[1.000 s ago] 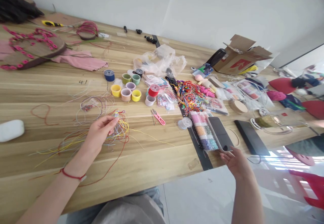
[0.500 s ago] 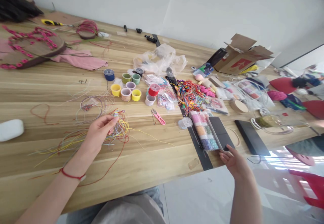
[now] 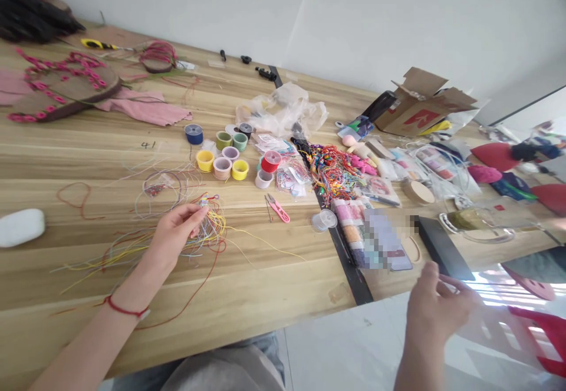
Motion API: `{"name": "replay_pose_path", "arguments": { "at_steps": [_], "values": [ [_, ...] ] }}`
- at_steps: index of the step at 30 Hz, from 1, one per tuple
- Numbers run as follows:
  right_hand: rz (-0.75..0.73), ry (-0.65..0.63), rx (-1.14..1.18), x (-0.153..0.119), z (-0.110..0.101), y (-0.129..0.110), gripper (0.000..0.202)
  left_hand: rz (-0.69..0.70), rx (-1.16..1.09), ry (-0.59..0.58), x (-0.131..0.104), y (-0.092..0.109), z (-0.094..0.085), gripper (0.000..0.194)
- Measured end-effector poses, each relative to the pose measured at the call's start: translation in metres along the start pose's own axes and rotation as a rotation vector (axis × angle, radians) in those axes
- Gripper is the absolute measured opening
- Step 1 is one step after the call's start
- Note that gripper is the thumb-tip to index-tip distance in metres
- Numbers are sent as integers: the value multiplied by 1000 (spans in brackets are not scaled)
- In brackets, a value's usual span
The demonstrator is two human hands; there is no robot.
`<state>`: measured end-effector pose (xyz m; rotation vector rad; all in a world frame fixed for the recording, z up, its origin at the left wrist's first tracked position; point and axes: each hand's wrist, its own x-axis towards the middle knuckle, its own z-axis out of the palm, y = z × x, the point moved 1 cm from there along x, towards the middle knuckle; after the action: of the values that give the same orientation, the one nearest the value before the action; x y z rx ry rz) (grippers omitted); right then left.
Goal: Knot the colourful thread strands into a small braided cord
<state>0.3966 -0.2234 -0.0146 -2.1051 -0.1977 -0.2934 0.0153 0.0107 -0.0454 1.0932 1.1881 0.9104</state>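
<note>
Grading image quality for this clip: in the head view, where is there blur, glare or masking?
Head view: the right hand is motion-blurred; a pixelated patch masks something on the table; bright glare washes out the floor by the table's right edge; wide-angle bending curves the edges. The left hand on the cords stays sharp.

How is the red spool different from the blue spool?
The red spool is red and sits tilted on top of a white spool; the blue spool is dark blue and stands flat on the table by itself. The red spool lies right of the spool cluster, the blue spool at its left end. Both are small round thread spools.
</note>
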Motion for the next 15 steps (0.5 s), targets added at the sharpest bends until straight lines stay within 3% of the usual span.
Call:
{"name": "replay_pose_path", "arguments": {
  "at_steps": [1,3,5,8,12,15],
  "values": [
    [-30,12,17,-17,5,-14,31,2,2,0,0,0,0,38],
    [-132,-171,126,-56,23,-44,27,9,6,0,-1,0,0,37],
    [-256,-471,258,-100,46,-73,21,16,10,5,-1,0,-1,37],
    [-406,-1025,338,-160,83,-111,12,19,30,27,-1,0,-1,37],
    [-524,-1249,382,-204,122,-149,15,27,53,41,-1,2,0,37],
    [-475,-1443,452,-216,146,-160,14,25,54,36,-1,4,1,38]
  ]
}}
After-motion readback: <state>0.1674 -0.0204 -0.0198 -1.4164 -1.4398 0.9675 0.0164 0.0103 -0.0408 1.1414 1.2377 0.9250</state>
